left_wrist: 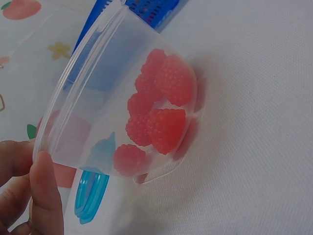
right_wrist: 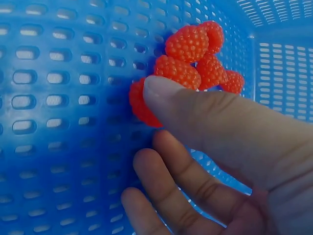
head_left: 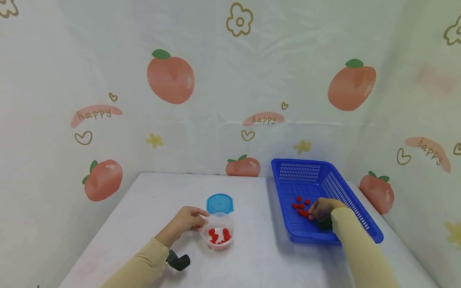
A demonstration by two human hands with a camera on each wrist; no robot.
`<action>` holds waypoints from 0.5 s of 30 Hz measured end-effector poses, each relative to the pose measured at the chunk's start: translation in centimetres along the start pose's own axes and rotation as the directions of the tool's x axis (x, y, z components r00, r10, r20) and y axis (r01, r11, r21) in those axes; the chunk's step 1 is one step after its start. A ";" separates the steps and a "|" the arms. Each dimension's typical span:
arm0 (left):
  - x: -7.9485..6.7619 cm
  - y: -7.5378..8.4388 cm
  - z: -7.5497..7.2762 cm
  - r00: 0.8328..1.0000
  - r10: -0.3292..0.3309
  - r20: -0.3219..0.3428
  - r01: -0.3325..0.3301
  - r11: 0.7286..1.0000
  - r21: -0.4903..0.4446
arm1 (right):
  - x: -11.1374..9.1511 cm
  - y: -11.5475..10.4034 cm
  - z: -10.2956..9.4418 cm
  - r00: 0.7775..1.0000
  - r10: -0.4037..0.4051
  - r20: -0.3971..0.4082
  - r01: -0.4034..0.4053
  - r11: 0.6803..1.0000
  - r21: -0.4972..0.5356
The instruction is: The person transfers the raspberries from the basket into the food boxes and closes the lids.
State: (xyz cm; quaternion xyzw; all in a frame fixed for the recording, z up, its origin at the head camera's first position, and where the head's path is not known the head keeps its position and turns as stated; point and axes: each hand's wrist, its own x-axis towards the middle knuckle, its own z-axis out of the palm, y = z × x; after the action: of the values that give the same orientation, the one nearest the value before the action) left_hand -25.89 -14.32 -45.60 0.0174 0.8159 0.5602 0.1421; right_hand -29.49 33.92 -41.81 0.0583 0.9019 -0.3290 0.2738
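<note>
My left hand (head_left: 187, 221) pinches the rim of a clear plastic tub (head_left: 217, 245) between thumb and fingers. Several red raspberries (left_wrist: 171, 81) lie in the bottom of the tub, which stands on the table. On the right, my right hand (head_left: 324, 208) reaches down into a blue slotted basket (head_left: 282, 218). In the right wrist view its thumb lies over one raspberry (right_wrist: 139, 105), with a fingertip at the berry's other side. Several more raspberries (right_wrist: 188, 44) sit close by on the basket's floor.
A blue lid (head_left: 219, 203) lies flat on the white table (head_left: 169, 192) just behind the tub. Dark wrist devices show at the left wrist (head_left: 178, 261) and right wrist (head_left: 325, 224). A fruit-printed curtain (head_left: 216, 80) hangs behind the table.
</note>
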 end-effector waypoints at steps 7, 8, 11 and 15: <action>-0.1 0.1 0.0 1.000 0.001 0.001 -0.001 1.000 0.001 | 0.3 -0.2 0.1 1.000 -0.007 0.013 0.008 0.998 -0.069; -0.1 0.1 0.0 1.000 0.001 0.003 -0.001 1.000 0.002 | 0.3 -0.2 0.1 1.000 -0.002 0.011 0.003 0.998 -0.069; -0.1 0.2 0.0 1.000 0.002 0.006 -0.002 1.000 0.003 | 0.5 -0.2 0.1 1.000 -0.001 0.014 0.002 0.997 -0.071; -0.1 0.2 -0.1 1.000 0.000 0.010 0.000 1.000 -0.001 | 0.6 -0.2 0.1 1.000 -0.005 0.014 0.006 0.997 -0.080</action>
State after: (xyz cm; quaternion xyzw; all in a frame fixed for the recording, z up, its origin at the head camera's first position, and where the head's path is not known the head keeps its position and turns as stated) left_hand -25.81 -14.34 -45.40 0.0203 0.8149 0.5605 0.1461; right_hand -29.97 33.66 -42.11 0.0425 0.9126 -0.2939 0.2811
